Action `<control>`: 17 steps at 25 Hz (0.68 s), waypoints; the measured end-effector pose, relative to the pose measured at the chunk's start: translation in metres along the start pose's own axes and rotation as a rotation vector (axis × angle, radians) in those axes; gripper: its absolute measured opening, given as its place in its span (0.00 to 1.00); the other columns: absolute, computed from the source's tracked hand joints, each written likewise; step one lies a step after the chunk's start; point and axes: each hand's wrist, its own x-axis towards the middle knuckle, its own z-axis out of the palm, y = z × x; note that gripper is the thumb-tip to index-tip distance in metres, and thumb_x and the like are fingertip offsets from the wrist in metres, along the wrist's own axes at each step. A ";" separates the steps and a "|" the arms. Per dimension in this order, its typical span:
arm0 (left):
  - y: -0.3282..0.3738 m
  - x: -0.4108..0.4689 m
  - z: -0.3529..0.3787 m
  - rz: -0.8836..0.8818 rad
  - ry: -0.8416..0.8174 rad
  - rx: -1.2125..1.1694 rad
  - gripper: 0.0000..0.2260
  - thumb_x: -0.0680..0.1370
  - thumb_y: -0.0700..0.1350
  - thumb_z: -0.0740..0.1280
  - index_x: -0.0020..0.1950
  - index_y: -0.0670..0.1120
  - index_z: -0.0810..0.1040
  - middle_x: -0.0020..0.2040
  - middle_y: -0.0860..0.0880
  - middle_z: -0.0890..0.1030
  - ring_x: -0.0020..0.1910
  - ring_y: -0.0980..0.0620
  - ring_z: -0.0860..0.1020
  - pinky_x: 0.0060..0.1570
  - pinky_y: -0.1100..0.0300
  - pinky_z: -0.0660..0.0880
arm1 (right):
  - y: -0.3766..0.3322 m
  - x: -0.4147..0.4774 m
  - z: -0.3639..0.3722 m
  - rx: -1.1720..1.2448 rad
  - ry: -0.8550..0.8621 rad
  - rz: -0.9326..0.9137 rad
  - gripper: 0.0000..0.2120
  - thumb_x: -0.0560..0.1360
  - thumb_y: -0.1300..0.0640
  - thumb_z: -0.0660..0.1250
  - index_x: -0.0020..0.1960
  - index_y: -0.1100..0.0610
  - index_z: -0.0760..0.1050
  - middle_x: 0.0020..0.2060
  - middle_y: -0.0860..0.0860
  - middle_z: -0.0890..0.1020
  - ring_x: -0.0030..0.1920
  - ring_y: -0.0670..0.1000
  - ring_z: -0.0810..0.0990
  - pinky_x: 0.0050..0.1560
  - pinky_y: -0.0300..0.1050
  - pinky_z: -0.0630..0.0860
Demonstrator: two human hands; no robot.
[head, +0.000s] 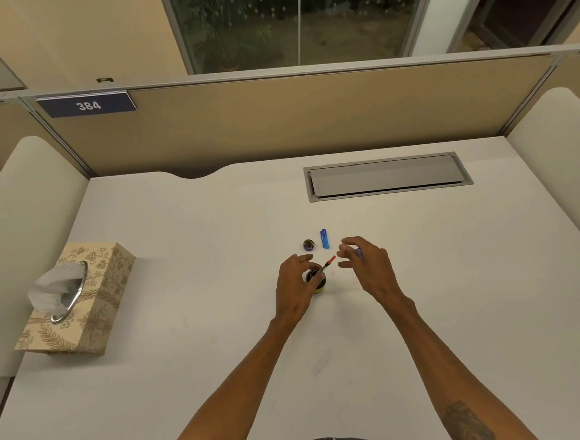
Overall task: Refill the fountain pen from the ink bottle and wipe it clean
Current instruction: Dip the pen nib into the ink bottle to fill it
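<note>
A small dark ink bottle [319, 285] stands on the white desk [215, 261], and my left hand [296, 287] grips it from the left. A thin pen part with a red end [328, 264] stands in the bottle's mouth and leans up to the right. My right hand [370, 270] hovers just right of the red end, fingers spread and not touching it. A blue pen piece [359, 253] peeks out behind those fingers. Beyond the bottle lie the blue pen cap [324, 239] and the round bottle lid [308, 244].
A patterned tissue box [88, 300] with a tissue sticking out sits at the left of the desk. A grey cable flap [386, 176] is set into the desk at the back right. Partition panels enclose the desk on three sides.
</note>
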 end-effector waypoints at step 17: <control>0.000 0.000 -0.001 0.036 0.012 -0.013 0.09 0.76 0.48 0.72 0.54 0.47 0.84 0.68 0.50 0.78 0.73 0.49 0.66 0.73 0.51 0.60 | -0.019 0.007 -0.009 -0.393 -0.222 -0.028 0.13 0.78 0.60 0.68 0.62 0.61 0.79 0.54 0.60 0.84 0.53 0.55 0.85 0.46 0.50 0.84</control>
